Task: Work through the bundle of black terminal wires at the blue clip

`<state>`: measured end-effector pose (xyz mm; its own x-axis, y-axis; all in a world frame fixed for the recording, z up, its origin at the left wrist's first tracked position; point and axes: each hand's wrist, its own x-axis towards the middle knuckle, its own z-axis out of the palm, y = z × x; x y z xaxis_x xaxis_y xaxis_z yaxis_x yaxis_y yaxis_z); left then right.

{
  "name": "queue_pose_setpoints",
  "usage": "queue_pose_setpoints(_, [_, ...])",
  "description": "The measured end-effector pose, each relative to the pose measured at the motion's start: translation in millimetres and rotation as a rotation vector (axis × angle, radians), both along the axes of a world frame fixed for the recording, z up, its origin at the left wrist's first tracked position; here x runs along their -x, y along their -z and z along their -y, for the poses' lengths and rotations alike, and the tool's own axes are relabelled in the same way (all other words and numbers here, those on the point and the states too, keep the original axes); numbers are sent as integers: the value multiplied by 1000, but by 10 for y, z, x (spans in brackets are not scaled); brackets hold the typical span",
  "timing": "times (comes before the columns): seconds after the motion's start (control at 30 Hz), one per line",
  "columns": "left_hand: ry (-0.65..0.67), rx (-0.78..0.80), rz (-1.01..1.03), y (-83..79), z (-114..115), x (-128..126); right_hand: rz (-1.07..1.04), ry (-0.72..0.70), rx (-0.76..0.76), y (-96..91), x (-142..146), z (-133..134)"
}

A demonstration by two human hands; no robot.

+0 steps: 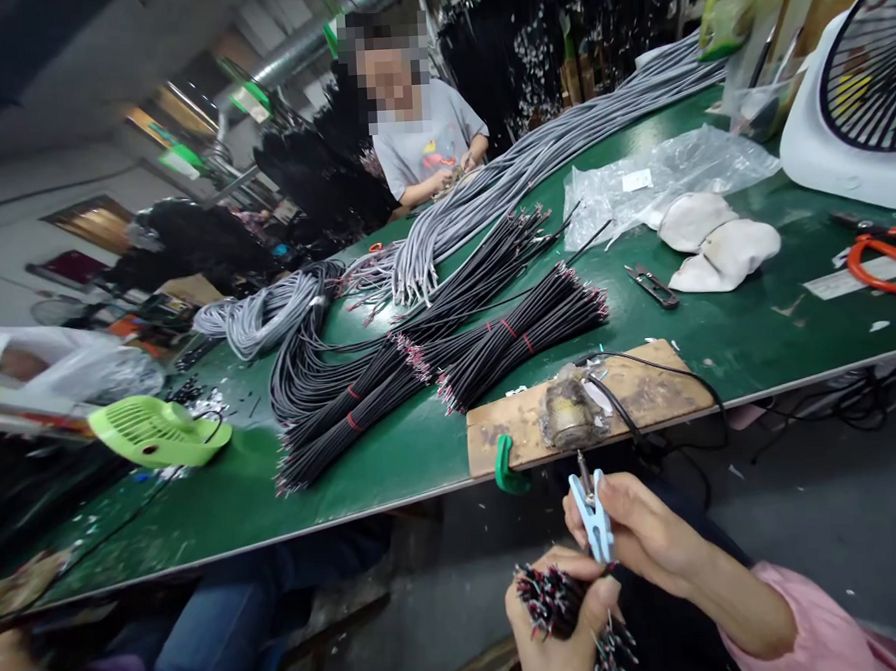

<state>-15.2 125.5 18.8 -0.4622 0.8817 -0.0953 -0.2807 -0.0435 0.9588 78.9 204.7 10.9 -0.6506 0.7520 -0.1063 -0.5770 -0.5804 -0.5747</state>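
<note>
Fingers (619, 497) clamped: right hand (653, 530) on blue clip (597, 530), left hand (555, 658) around black wires (549, 601)

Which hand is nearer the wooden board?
Right. The right hand, gripping a light blue clip, is just below the wooden board in view; the left hand, around black wires, is lower and farther away.

Cables (544, 322) lie behind the board (513, 422), the clip (598, 533) before.
</note>
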Motion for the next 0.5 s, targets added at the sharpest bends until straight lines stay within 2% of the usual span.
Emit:
queue_pose_setpoints(0.17, [12,8,-16,-4,10,8,-8,19,91,214,-57,15])
queue_pose_setpoints(0.27, [48,-10,-48,15,39,23,68,56,43,344,-159,42])
queue_pose_setpoints(0.37, [78,6,-46,92,116,18,264,77,-161,358,-289,75])
queue_pose_setpoints(0.5, [48,253,48,253,249,-2,538,118,-546,183,-395,148])
